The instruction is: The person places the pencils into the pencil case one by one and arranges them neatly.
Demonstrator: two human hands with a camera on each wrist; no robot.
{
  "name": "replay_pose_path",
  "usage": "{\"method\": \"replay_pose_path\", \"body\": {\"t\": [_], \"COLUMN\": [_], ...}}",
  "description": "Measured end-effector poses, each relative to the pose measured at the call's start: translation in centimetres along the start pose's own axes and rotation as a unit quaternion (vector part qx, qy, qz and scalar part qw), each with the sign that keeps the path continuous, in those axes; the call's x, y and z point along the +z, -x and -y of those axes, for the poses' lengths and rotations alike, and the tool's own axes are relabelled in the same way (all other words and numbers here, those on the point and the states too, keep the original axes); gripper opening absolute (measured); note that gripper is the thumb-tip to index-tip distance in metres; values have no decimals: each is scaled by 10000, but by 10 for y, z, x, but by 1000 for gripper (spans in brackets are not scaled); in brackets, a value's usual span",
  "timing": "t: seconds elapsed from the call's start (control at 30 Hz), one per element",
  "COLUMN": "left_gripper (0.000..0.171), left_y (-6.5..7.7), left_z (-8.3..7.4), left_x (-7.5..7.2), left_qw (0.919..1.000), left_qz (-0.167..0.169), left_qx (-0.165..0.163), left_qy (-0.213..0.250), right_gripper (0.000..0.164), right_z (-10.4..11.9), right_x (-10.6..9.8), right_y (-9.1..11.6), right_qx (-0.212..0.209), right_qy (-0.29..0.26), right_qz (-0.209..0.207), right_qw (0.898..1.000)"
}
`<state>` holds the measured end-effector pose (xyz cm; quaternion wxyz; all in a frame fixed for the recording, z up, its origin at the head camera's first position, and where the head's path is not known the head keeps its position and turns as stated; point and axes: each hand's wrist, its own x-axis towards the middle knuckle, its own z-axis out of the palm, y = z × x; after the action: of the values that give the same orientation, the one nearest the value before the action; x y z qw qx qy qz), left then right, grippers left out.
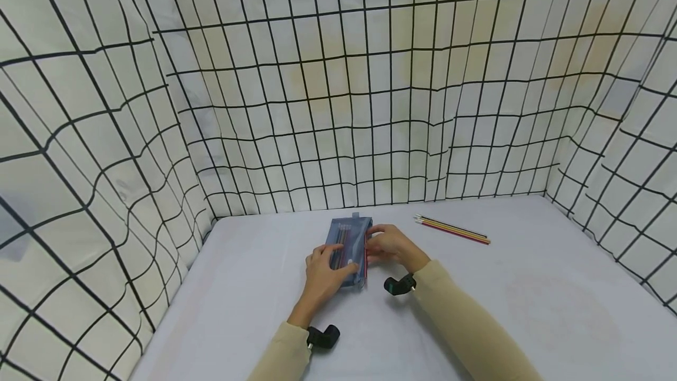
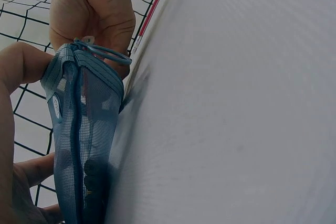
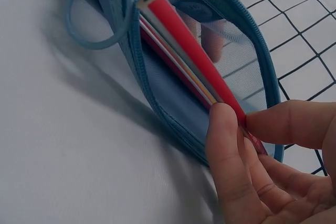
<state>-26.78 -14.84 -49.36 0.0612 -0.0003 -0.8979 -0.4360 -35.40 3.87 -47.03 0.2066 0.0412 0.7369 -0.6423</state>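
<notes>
A blue mesh zip pencil case (image 1: 355,254) stands near the middle of the table, with several pencils (image 1: 342,237) showing through its side. My left hand (image 1: 324,269) grips the case, thumb and fingers spread across its face. In the right wrist view the zipped mouth (image 3: 149,90) gapes wide. There my right hand (image 3: 252,182) pinches a red pencil (image 3: 194,51) between thumb and fingers, inside the opening. More pencils lie alongside it in the case. A blue loop (image 3: 94,43) hangs at the case's end.
To the right of the case, several loose pencils (image 1: 452,230), among them red, yellow and black ones, lie together on the white table (image 1: 254,263). Behind the table rises a white cloth wall with a black grid (image 1: 328,134). Small black cameras (image 1: 324,337) are strapped to both wrists.
</notes>
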Motion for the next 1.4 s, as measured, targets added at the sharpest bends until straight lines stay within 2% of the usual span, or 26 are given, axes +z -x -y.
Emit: {"method": "replay_pose_path", "body": {"t": [0.3, 0.57, 0.73, 0.93, 1.23, 1.4], "left_gripper": [67, 67, 67, 66, 68, 68], "left_y": [1, 1, 2, 3, 3, 2], "left_z": [1, 1, 0, 0, 1, 2], "left_x": [0, 0, 0, -1, -2, -2], "left_qw": [10000, 10000, 10000, 10000, 9999, 9998], "left_qz": [8, -10, 0, 3, -2, 20], "left_qx": [21, 43, 54, 79, 149, 170], "left_qy": [-15, -6, 10, 55, 78, 115], "right_gripper": [62, 50, 46, 39, 36, 35], "right_z": [5, 2, -2, -8, -14, -14], "right_x": [8, 10, 2, -20, -67, -93], "right_y": [-4, 1, 4, 10, 22, 27], "right_qx": [170, 7, -86, -404, -1170, -1761], "right_qy": [-307, -59, 126, 546, 1586, 2223], "right_qz": [-115, -100, -141, -278, -663, -742], "right_qw": [9993, 9999, 9998, 9973, 9781, 9561]}}
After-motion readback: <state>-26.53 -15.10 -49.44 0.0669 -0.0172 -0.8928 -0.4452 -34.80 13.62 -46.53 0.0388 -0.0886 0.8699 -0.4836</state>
